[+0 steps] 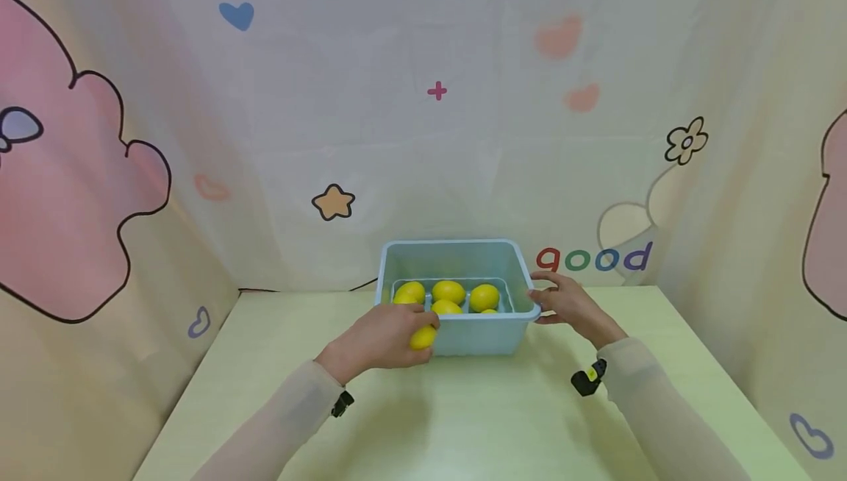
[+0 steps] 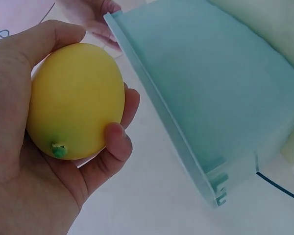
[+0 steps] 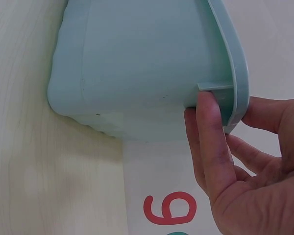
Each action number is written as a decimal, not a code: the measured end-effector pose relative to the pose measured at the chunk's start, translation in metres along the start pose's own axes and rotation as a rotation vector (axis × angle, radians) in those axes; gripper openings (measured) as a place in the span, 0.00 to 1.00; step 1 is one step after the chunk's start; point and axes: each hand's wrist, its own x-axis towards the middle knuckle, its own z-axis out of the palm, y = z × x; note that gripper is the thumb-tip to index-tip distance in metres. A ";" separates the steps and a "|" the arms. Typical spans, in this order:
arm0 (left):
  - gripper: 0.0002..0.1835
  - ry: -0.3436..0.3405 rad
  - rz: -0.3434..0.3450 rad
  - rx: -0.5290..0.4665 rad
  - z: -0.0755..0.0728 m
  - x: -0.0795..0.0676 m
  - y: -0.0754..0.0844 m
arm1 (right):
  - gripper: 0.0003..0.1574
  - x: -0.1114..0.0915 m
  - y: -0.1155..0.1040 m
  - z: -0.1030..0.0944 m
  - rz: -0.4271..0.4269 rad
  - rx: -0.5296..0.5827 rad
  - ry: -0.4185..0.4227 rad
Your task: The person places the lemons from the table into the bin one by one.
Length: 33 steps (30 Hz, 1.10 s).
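Note:
My left hand holds a yellow lemon with a green stem end, fingers curled round it. In the head view this hand is at the front left of a light blue plastic bin, level with its rim. Several more lemons lie on the bin's floor; the front wall partly hides the nearer ones. At the bin's right side, my right hand grips the rim. The right wrist view shows its fingers under the lip and the thumb on the outer edge of the rim.
The bin stands on a pale wooden table, close to the back edge. Behind it hangs a printed curtain with hearts, stars and the word "good"; more curtain runs along both sides. A small black device is strapped to the right wrist.

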 end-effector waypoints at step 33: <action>0.18 0.074 -0.087 -0.033 -0.061 0.051 -0.005 | 0.38 0.002 0.003 -0.001 -0.011 0.002 -0.007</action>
